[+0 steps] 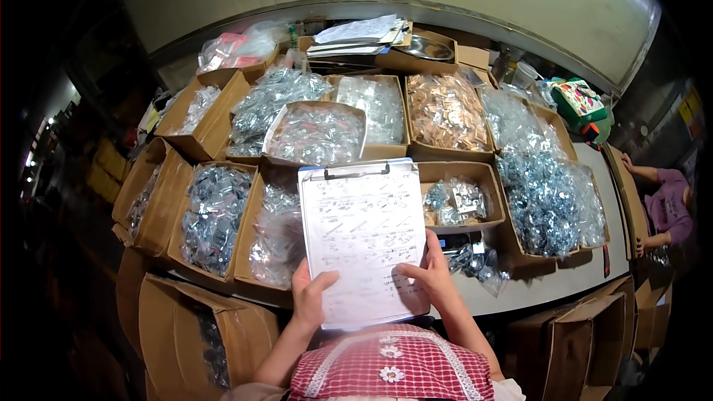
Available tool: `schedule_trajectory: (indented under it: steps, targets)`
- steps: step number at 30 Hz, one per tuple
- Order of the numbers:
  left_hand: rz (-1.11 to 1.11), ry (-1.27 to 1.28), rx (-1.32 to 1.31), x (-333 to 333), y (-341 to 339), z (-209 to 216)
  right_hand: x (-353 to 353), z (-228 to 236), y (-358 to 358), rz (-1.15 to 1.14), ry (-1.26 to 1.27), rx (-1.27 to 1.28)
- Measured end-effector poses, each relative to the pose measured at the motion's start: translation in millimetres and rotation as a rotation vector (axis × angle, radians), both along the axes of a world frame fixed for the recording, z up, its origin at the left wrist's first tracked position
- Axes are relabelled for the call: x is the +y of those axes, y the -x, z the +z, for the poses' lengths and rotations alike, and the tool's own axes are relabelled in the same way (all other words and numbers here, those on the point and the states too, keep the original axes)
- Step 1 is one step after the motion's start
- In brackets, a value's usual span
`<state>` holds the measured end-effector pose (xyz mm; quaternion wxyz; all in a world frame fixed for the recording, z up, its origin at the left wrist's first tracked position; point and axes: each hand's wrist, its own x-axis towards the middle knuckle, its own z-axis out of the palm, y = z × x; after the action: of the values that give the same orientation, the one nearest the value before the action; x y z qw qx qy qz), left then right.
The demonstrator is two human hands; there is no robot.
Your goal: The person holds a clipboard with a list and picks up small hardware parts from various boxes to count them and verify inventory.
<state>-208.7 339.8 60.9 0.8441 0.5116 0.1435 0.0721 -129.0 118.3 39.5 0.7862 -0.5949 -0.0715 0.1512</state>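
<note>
A clipboard (362, 245) with white handwritten sheets is held upright before me, its dark clip at the far edge. My left hand (309, 293) grips its left side, thumb lying on the paper. On the opposite side my right hand (433, 275) holds the board, thumb likewise on the sheet and fingers behind, mostly hidden. Just past the clipboard sits a white-lined box (364, 134) heaped with clear bags of small parts. Right of the board, a carton (499, 212) contains bagged metal pieces, with a bag of dark parts (479, 263) lying in front.
Cardboard boxes of bagged metal parts crowd the table (549, 289), including copper-coloured pieces (445, 111) and bluish ones (215, 215). Papers (360, 33) are stacked at the back. Open cartons (167, 327) stand below the table's edge. Another person (668, 204) is at the far right.
</note>
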Motion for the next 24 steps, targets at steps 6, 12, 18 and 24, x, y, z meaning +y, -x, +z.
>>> schedule_trajectory:
  steps: [6,12,18,24]
  targets:
    - [-0.009,0.01,0.004,-0.5,-7.3,1.3,4.5,2.9,1.6,-0.048,0.111,-0.026]
    - [-0.036,-0.004,0.004,-3.5,-14.7,5.6,2.7,0.3,-3.6,-0.14,0.239,-0.05]
    - [-0.089,-0.055,-0.007,-12.0,-15.8,7.0,-3.6,10.7,-11.6,-0.172,0.156,0.002]
    - [-0.125,-0.058,-0.026,-21.2,-16.9,-3.6,-17.3,12.1,-18.0,-0.22,0.229,-0.03]
